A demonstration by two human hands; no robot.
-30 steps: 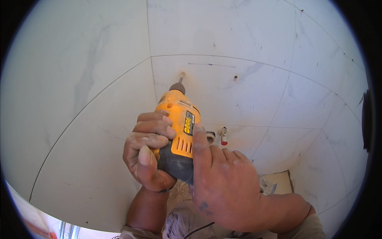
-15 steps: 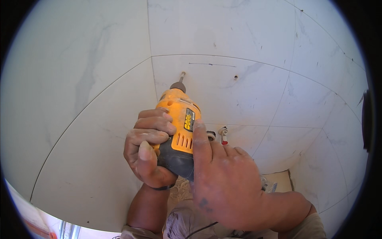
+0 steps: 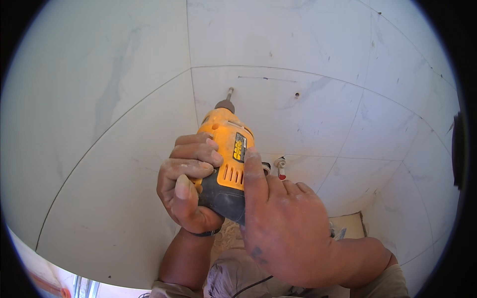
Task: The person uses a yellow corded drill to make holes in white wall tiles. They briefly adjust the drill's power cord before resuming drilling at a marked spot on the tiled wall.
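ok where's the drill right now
In the head view, the yellow-and-black power drill is just left of centre, held between the left hand and right hand; its bit meets the white wall tiles, left of a small dark hole.

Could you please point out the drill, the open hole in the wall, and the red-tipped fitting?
Drill [image 3: 227, 145]: head view, on its yellow body.
Hole [image 3: 297, 95]: head view, on its dark middle.
Fitting [image 3: 281, 167]: head view, on its pale stem.
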